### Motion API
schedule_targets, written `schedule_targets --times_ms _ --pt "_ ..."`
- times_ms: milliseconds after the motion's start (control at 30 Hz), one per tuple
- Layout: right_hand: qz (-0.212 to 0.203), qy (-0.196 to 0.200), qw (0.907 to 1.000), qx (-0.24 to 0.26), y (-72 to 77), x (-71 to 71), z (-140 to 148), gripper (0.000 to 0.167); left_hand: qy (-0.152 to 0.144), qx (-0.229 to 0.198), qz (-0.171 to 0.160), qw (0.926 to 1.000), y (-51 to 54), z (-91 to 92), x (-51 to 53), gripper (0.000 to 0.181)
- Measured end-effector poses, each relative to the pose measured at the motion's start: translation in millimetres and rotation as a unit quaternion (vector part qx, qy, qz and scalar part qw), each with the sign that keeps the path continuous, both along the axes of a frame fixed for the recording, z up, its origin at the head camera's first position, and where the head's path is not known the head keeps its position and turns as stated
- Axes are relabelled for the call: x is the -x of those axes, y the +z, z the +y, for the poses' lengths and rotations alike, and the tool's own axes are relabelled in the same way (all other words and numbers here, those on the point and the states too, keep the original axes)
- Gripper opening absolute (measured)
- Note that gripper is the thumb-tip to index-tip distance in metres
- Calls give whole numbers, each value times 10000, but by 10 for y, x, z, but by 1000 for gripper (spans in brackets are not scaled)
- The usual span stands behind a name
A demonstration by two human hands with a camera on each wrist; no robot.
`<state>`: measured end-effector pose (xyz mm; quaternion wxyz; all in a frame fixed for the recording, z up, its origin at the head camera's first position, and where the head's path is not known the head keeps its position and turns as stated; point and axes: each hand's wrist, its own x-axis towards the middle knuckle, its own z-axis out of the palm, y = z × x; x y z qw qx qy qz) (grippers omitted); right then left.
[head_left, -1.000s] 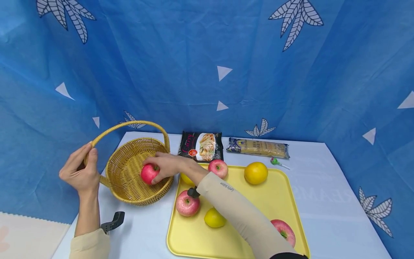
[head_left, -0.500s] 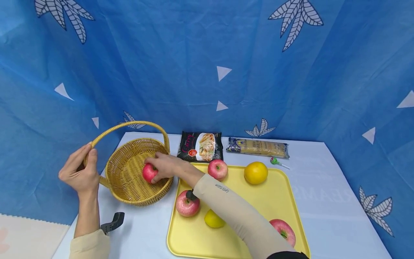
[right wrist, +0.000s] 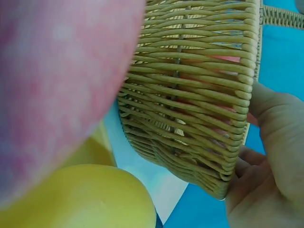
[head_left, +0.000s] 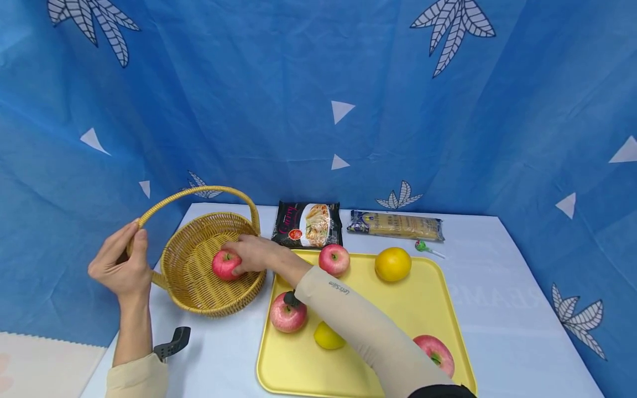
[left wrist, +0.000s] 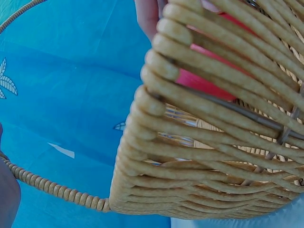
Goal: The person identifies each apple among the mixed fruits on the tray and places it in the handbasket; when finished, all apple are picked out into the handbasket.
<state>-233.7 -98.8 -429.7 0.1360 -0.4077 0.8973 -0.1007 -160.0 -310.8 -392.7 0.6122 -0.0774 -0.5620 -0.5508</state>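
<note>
Inside the round wicker basket (head_left: pixel 174 293), my right hand (head_left: pixel 256 254) holds a red apple (head_left: pixel 226 265) low near the bottom. The thumb is on the apple's near right side, and the other fingers lie behind it. My left hand (head_left: pixel 119 260) grips the tall arched handle (head_left: pixel 199 190) at its left part. In the left wrist view, red patches of the apple (left wrist: pixel 204 85) show through the weave. The right wrist view has my right hand (right wrist: pixel 275 156) reaching over the basket rim, its fingertips hidden by the wicker.
A yellow tray (head_left: pixel 398 342) carries several fruits: apples (head_left: pixel 334 260), a yellow lemon (head_left: pixel 328 335) and an orange-yellow fruit (head_left: pixel 393 264). Behind it lie a black curry noodle packet (head_left: pixel 308 224), a packet of dry noodles (head_left: pixel 395 225) and a lollipop (head_left: pixel 422 246). A blue curtain (head_left: pixel 278 110) hangs behind.
The apple has shifted slightly left and turned within the basket, with more of it showing beside the right hand. The left hand stays on the handle.
</note>
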Motion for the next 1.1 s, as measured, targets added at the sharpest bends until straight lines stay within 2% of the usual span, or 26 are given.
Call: schedule_targets --times_ms 200,500,767,1100 --pt "134 -55 9998 96 1 20 6 62 13 16 -23 10000 16 13 -9 23" --pt "72 -93 9999 115 6 50 13 62 -69 -48 -11 10000 16 19 -3 24" --pt "189 -67 9998 95 6 49 20 64 -98 -86 132 9998 7 34 4 22" --pt "-145 -47 9991 386 -5 99 31 64 -53 24 100 9999 -27 -12 15 21"
